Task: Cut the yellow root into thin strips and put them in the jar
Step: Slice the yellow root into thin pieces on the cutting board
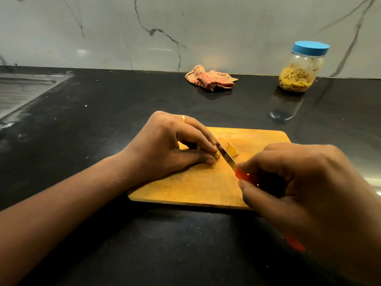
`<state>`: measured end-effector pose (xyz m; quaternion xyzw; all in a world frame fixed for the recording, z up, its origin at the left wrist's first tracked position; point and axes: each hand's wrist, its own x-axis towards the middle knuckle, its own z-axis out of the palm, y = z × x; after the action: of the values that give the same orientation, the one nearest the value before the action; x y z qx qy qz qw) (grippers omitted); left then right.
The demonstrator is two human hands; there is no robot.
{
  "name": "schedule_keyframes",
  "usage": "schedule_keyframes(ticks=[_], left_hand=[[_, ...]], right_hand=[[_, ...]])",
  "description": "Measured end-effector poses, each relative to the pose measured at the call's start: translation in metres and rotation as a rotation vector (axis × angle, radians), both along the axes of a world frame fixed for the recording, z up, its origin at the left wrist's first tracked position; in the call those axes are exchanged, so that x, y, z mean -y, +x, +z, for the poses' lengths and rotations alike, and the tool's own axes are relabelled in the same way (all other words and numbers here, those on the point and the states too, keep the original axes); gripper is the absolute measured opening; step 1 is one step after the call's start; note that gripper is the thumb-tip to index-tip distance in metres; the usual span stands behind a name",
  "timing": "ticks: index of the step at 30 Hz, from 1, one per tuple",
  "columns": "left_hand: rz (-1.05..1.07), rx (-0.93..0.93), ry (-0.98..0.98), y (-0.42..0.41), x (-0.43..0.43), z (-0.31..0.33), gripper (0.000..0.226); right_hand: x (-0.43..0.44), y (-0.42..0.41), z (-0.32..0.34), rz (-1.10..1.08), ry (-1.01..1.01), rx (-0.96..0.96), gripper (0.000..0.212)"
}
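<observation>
Right hand (pixel 309 182), knife (pixel 225 154) across left-right root (pixel 232 150)

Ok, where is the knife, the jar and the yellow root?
knife (pixel 226 155): head view, on the metal blade.
jar (pixel 299 71): head view, on the middle of its clear wall.
yellow root (pixel 232 150): head view, on the cut piece beside the blade.

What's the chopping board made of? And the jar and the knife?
The cutting board looks like wood: yellow-brown, matte, with pale scuffs. The jar is see-through, glass or plastic, I cannot tell; its blue lid looks like ribbed plastic. The knife has a shiny metal blade and an orange handle, probably plastic.
</observation>
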<state>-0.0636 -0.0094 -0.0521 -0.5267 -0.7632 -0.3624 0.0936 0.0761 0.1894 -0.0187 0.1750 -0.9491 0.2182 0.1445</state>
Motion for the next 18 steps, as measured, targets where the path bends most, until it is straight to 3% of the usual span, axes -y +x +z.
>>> schedule_keyframes(ticks=[12,18], left_hand=[[0.019,-0.033,0.011,0.001,0.000,-0.002,0.013],[0.033,-0.039,0.016,0.002,-0.001,-0.001,0.012]], right_hand=[[0.012,-0.012,0.001,0.006,0.227,0.033,0.017],[0.010,0.001,-0.003,0.004,0.238,0.050,0.013]])
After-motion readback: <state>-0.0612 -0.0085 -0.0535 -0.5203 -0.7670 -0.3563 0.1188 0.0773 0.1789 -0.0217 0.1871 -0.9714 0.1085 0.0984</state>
